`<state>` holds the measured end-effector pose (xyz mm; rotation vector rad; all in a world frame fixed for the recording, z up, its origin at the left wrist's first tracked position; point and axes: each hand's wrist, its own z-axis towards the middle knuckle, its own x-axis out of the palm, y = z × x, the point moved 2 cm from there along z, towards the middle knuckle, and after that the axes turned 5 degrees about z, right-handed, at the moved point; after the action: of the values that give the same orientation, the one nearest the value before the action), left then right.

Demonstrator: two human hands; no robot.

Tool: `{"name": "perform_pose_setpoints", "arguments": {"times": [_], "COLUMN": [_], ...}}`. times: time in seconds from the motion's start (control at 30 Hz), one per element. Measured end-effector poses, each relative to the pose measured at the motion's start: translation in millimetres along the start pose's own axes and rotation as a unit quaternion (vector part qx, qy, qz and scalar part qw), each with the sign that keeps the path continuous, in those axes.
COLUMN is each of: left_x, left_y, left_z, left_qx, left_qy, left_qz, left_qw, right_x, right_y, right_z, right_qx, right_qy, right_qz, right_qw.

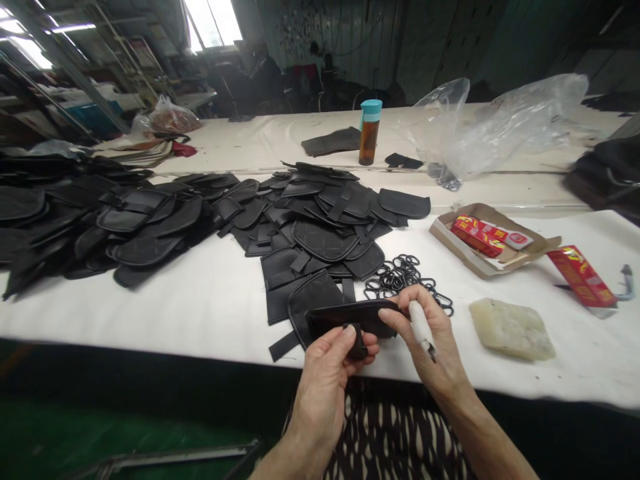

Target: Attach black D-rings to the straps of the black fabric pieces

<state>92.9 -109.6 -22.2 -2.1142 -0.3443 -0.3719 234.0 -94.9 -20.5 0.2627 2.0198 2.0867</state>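
Note:
Between my two hands, at the table's front edge, is a black leather flap piece (367,317) edged with piping. My left hand (330,367) pinches a short black strap (356,341) on it, thumb on top. At the piece's right end, my right hand (425,327) grips with thumb and fingers; a white wrapping (421,327) covers one of its fingers. Just beyond lie several loose black metal rings (397,275), partly hidden by the right hand. Another black flap piece (313,297) with a strap rests directly behind the held one.
Heaps of black leather pieces (155,220) spread across the left and middle. To the right are a cardboard tray (480,263) with red boxes, another red box (583,277), and a pale waxy block (513,328). A bottle (369,137) and plastic bags (515,127) stand farther back.

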Motion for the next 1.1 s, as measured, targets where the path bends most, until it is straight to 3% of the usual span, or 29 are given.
{"name": "perform_pose_setpoints", "arguments": {"times": [0.4,0.5,0.6,0.8,0.87,1.1], "left_x": [1.4,2.7,2.4,2.2,3.0,4.6], "left_y": [6.7,8.2,10.4,11.0,10.4,12.1], "left_z": [3.3,3.2,3.9,4.3,4.3,2.9], "left_qx": [0.044,0.031,0.03,0.014,0.006,-0.012], "left_qy": [-0.002,0.002,0.0,-0.015,-0.012,-0.054], "left_qz": [-0.023,-0.053,-0.096,-0.135,-0.148,-0.18], "left_qw": [0.999,0.998,0.995,0.991,0.989,0.982], "right_x": [3.5,5.8,6.4,-2.3,-3.2,11.1], "right_y": [1.6,1.6,0.8,-5.6,-5.4,-3.2], "right_z": [-3.2,-13.0,-31.0,-61.8,-64.9,-53.3], "right_qx": [-0.017,-0.121,-0.278,-0.395,-0.408,-0.351], "right_qy": [-0.014,-0.045,-0.054,-0.011,0.001,0.018], "right_qz": [0.006,-0.036,-0.121,-0.242,-0.251,-0.206], "right_qw": [1.0,0.991,0.951,0.886,0.878,0.913]}}
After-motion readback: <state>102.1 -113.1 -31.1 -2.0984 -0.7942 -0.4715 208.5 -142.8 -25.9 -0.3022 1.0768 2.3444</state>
